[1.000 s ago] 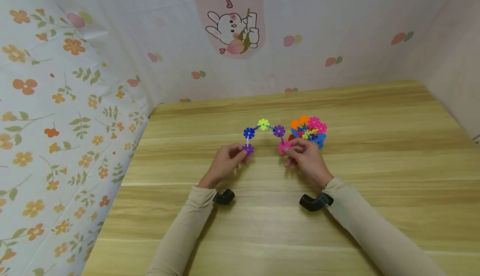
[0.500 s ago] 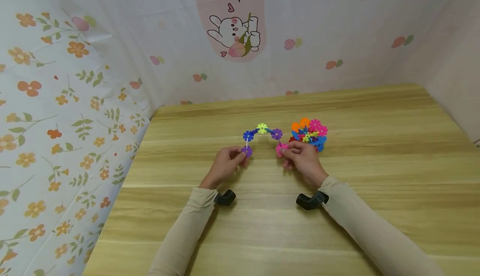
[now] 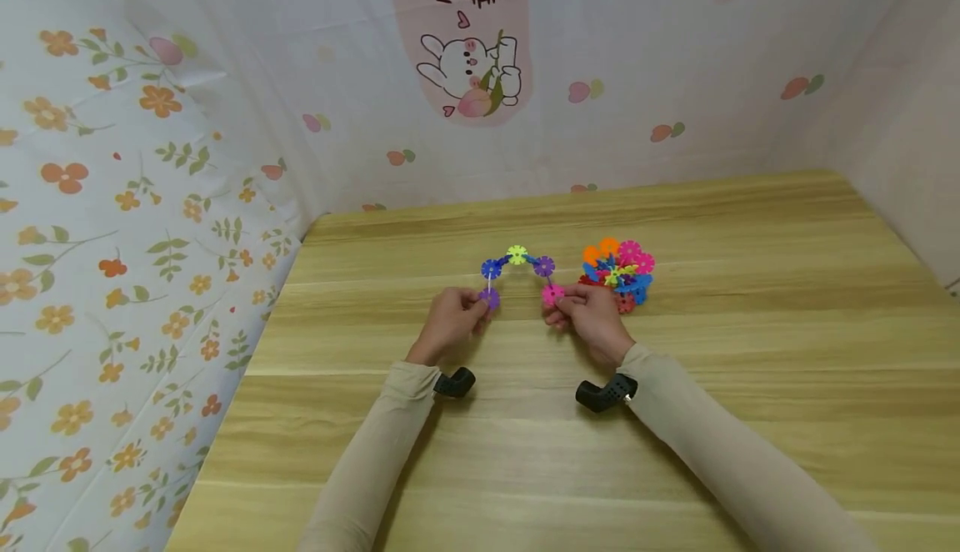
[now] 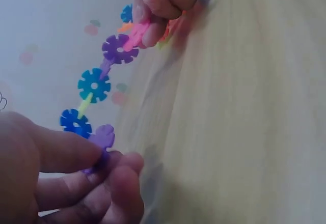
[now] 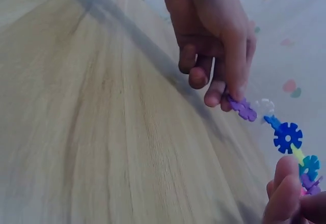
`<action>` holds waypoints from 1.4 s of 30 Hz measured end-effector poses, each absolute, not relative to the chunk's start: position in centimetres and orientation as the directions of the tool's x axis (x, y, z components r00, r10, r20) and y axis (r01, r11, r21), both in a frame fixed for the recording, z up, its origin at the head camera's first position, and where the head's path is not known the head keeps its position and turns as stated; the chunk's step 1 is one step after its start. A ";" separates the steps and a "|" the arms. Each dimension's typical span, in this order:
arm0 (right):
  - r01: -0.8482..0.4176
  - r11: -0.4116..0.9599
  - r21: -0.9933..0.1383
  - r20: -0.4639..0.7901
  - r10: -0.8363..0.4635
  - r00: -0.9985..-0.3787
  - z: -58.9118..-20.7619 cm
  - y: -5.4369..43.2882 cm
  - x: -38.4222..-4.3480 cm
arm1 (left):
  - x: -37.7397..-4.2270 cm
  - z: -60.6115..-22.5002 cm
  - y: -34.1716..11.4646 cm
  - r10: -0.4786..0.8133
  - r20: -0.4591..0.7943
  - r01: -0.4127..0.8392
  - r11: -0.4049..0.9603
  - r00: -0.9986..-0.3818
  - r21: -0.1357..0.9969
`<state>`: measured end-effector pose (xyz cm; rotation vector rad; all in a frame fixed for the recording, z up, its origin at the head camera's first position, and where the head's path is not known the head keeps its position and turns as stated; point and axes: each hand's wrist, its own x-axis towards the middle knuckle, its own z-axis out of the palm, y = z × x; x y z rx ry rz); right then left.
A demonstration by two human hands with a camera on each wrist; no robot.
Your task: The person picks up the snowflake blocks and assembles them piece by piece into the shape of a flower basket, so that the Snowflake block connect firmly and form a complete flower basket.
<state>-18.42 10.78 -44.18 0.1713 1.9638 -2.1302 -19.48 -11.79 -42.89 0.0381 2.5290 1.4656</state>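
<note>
An arched chain of interlocking snowflake discs [image 3: 517, 254] stretches between both hands above the table. My left hand [image 3: 447, 324] pinches the purple disc [image 3: 491, 298] at its left end between thumb and fingers. At the other end, the pink disc [image 3: 552, 294] is pinched by my right hand [image 3: 596, 316]. Between them come a dark blue disc [image 5: 288, 138], a yellow-green one at the top of the arch and a violet disc [image 4: 120, 49], joined by edge-on discs. A clear disc [image 5: 266, 105] sits beside the purple end in the right wrist view. Fingers partly hide both end discs.
Just right of my right hand lies a pile of loose snowflake discs [image 3: 630, 252] in orange, pink, blue, red and yellow. The wooden table [image 3: 480, 469] meets a white printed cloth [image 3: 637, 52] at the back and a floral cloth [image 3: 150, 285] on the left.
My right hand has shifted left with the pink disc, bringing the chain's two ends slightly closer together. More of the loose pile now shows. The head view has tilted a little.
</note>
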 end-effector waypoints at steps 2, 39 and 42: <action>0.285 -0.095 -0.954 -0.278 -0.080 -0.957 -44.2 10.5 -18.5 | -19.9 -42.7 -11.7 0.112 -0.187 -0.095 0.556 -0.976 0.826; -0.079 0.365 -0.928 -0.111 -0.472 -0.874 -40.8 15.0 -16.0 | -20.4 -41.2 -12.6 0.062 0.176 0.128 0.909 -0.982 0.397; -0.251 0.429 -0.868 0.006 -0.497 -0.868 -40.1 16.4 -15.9 | -20.2 -40.8 -12.0 0.085 0.241 0.178 0.901 -0.967 0.395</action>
